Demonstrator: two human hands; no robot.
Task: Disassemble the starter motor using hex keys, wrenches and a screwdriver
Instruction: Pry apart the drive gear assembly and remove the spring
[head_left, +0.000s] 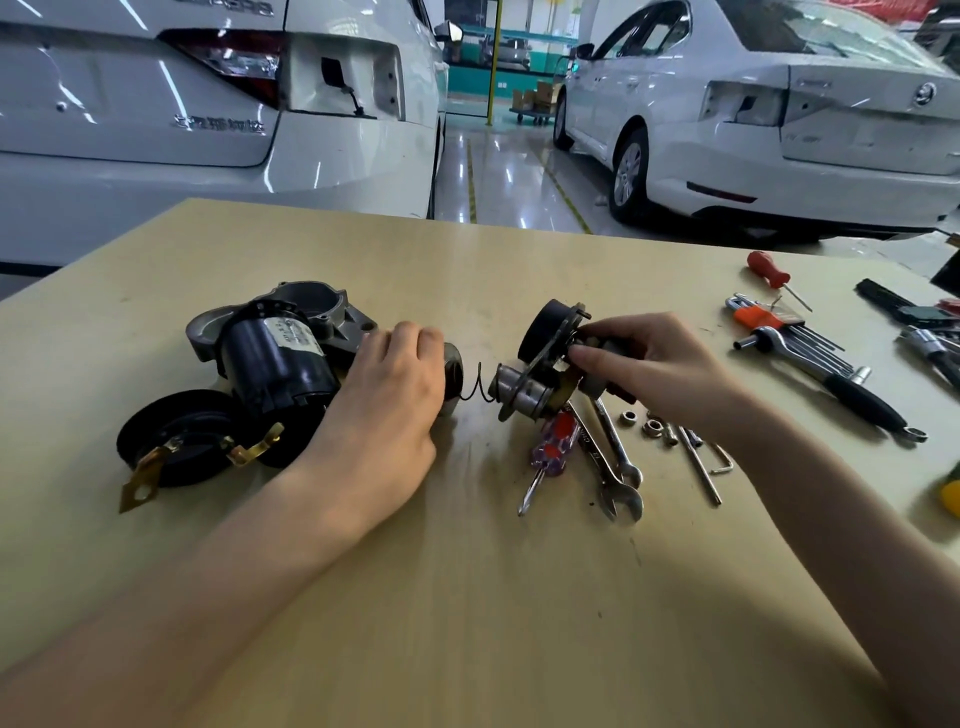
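Black motor housing (275, 358) of the starter lies on the tan table (467, 597), just beyond and outboard of the left hand (387, 400). That hand's fingers are curled over a dark cylindrical part (453, 376), gripping it. A thin coil spring (480, 387) spans the gap between this part and the assembly held by the right hand (649, 364). The right hand's thumb and fingers pinch the plate-and-shaft assembly (540, 364), tilted, its lower end at the table. Nearer the person than the right hand lie a red-handled screwdriver (551, 447), two open-end wrenches (613, 462) and loose nuts (641, 422). Outboard of the right hand sit a hex key set (779, 325) and a ratchet handle (831, 379). A black end cap with brass tabs (176, 441) lies outboard of the left wrist.
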